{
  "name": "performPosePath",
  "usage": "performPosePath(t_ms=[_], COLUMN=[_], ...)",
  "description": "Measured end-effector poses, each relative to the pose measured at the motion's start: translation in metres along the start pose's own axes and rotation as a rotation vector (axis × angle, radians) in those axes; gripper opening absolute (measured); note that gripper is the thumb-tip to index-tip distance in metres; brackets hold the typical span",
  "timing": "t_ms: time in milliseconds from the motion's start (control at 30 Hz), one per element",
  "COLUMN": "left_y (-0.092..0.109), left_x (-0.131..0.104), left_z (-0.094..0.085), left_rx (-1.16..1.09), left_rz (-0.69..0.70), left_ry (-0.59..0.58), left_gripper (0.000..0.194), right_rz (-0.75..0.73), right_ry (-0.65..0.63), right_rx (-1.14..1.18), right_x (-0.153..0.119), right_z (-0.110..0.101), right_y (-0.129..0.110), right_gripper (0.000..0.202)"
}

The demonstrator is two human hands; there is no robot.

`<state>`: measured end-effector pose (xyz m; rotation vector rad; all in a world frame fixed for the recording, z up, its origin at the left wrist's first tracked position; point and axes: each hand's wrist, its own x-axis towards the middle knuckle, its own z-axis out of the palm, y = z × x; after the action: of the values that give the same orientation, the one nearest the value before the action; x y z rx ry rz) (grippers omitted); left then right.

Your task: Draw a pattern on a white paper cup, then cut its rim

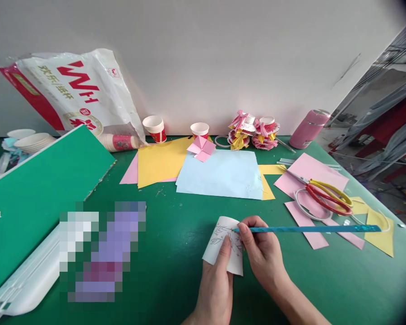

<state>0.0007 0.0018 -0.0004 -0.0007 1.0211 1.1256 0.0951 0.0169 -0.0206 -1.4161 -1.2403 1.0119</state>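
Note:
A small curved piece of white paper [211, 253] with pencil-drawn leafy sprigs is in my left hand [218, 282], the thumb pressed on its drawn face; the fingers behind it are hidden. My right hand [262, 246] pinches a long blue pencil [307, 229] near its point. The tip touches or nearly touches the upper right of the drawing, and the shaft stretches out to the right. Beyond both hands lie light blue sheets [219, 174], with a folded pink paper piece [202, 149] on their back edge.
Scissors [328, 194] with yellow and red handles lie on pink paper [314, 169] at right. A pink flask [309, 128], decorated cups [242, 131] and paper cups [154, 127] line the wall. A green board [43, 198] and printed bag [88, 90] occupy the left.

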Motion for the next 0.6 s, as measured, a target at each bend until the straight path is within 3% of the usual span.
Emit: performPosePath(t_ms=[600], left_y=[-0.0002], left_x=[-0.0004], left_z=[0.0002], left_rx=[-0.007], left_rz=[-0.001], left_ry=[0.017], left_gripper=[0.028], right_rz=[-0.039], right_ry=[0.009], right_rx=[-0.099], right_x=[0.0021], right_z=[-0.0009], right_y=[-0.0005], right_gripper=[0.024])
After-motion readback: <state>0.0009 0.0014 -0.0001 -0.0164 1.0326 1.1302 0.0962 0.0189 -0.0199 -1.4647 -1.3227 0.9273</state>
